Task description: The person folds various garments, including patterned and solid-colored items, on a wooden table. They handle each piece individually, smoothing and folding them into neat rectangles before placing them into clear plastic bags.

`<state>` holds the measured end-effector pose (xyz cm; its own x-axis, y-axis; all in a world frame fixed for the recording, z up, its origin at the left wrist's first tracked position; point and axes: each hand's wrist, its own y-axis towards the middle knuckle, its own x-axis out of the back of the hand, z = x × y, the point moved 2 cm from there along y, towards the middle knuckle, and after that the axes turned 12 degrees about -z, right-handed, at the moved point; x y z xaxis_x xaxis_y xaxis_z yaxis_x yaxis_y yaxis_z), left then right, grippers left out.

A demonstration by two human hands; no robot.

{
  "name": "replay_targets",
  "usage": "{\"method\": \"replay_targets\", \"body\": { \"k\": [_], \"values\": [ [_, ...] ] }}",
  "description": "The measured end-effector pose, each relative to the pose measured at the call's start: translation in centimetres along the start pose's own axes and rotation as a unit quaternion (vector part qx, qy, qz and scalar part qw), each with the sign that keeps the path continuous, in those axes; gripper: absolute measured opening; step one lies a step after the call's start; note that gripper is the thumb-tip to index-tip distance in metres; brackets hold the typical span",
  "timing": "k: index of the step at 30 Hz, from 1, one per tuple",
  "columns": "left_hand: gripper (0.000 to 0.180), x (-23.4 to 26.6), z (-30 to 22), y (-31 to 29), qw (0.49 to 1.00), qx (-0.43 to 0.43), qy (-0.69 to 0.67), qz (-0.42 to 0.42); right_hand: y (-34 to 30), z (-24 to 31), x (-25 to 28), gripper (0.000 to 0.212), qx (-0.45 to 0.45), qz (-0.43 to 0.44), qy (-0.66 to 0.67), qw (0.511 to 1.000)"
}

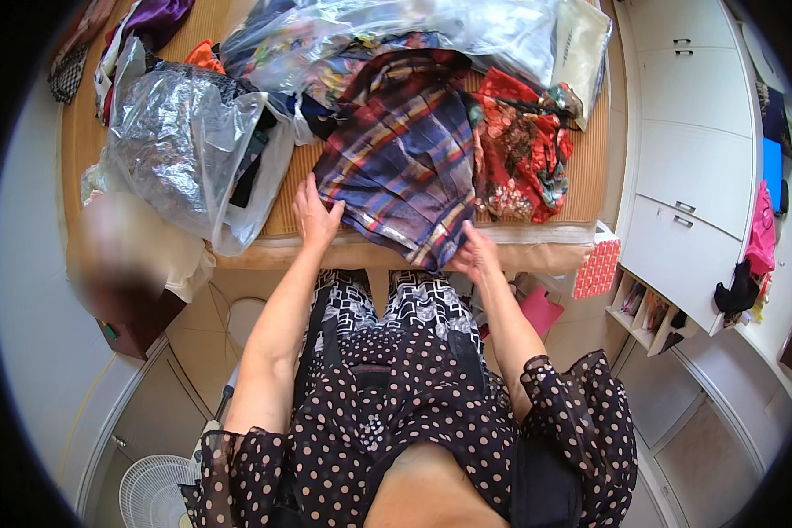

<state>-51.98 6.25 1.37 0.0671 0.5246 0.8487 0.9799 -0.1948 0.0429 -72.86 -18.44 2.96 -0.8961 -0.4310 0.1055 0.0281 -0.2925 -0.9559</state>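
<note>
A navy, red and yellow plaid garment (400, 158) lies spread on the ribbed tan mat, its lower end reaching the front edge. My left hand (315, 213) rests at its left edge, thumb and fingers apart. At the lower right corner is my right hand (479, 253), touching the cloth with its fingers spread. Right beside the plaid piece lies a crumpled red floral cloth (521, 145). A clear plastic bag (180, 132) with dark fabric in it sits to the left.
Large clear plastic bags (493, 31) of patterned clothing cover the far side of the mat (581, 198). Purple cloth (158, 18) lies at the far left. White drawers (691, 158) stand along the right, a red patterned box (596, 264) by the mat's corner, a white fan (156, 488) lower left.
</note>
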Motion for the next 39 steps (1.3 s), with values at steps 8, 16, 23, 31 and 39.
{"method": "replay_targets", "body": {
  "k": [8,16,23,31,39],
  "values": [
    [0.064,-1.0,-0.5,-0.6,0.984,0.139,-0.086,0.072,0.1,-2.1,-4.8,0.03,0.006,0.098,0.163,0.982],
    [0.053,-0.8,-3.4,-2.1,0.814,0.449,-0.32,0.181,-2.2,-0.2,-6.3,0.031,0.054,0.096,0.225,0.968],
    [0.052,-1.7,-5.3,-3.6,0.651,0.484,-0.532,0.242,-8.6,6.6,-5.5,0.042,0.295,0.22,-0.078,0.926],
    [0.04,-2.7,-10.6,-3.3,0.807,0.328,-0.375,0.316,-6.2,19.2,7.8,0.051,0.455,-0.019,-0.182,0.871],
    [0.029,-2.0,-5.4,3.1,0.891,0.264,-0.362,0.07,-3.0,18.4,-2.1,0.029,0.625,-0.069,-0.55,0.549]
  ]
}}
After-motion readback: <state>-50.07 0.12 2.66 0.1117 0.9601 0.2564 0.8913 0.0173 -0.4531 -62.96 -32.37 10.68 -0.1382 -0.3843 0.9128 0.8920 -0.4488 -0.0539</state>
